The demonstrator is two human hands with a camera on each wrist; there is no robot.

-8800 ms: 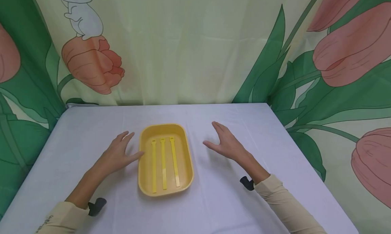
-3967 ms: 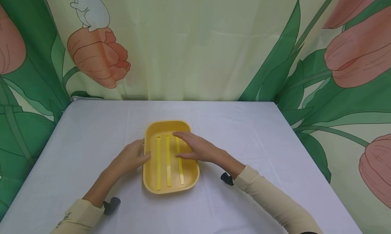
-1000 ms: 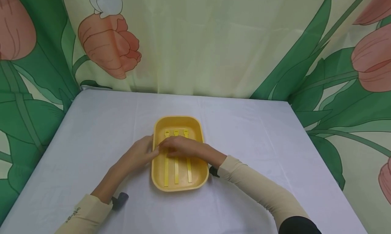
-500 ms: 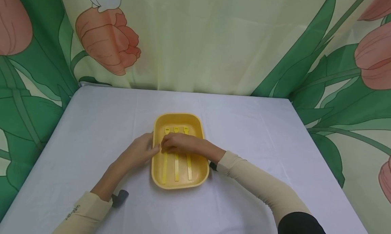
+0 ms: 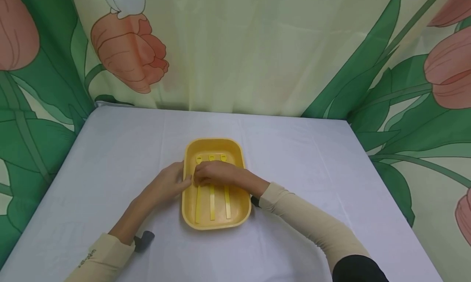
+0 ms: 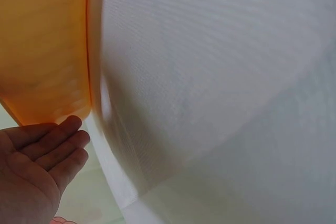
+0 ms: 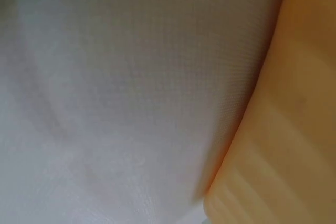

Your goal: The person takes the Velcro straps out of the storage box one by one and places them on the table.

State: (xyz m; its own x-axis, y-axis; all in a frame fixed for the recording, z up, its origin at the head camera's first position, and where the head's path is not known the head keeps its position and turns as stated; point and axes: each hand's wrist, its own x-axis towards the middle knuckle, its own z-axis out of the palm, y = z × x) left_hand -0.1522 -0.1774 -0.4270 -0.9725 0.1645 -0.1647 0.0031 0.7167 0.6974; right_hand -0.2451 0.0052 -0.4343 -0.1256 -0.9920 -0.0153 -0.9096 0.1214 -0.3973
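A yellow tray point(image 5: 217, 223) holds three flat yellow strips with slotted heads: a left strip point(image 5: 198, 206), a middle strip point(image 5: 212, 206) and a right strip point(image 5: 227, 206). My left hand point(image 5: 167, 183) holds the tray's left side, thumb over the rim. In the left wrist view its fingers point(image 6: 65, 153) lie against the tray's outer wall point(image 6: 42, 40). Reaching in across the tray, my right hand point(image 5: 218, 172) pinches the left strip with curled fingers; the fingertips' contact is partly hidden. The right wrist view shows the tray's outer side point(image 7: 289, 145) but not the hand.
The tray stands on a table with a white cloth point(image 5: 294, 171), which extends around it on all sides. Behind the table hangs a curtain point(image 5: 235, 49) printed with tulips. A dark wrist camera point(image 5: 144, 241) sits under my left wrist.
My right hand came from beside the tray, passed over the right strip and now pinches the left strip, which has tilted slightly. My left hand moved onto the tray's left rim.
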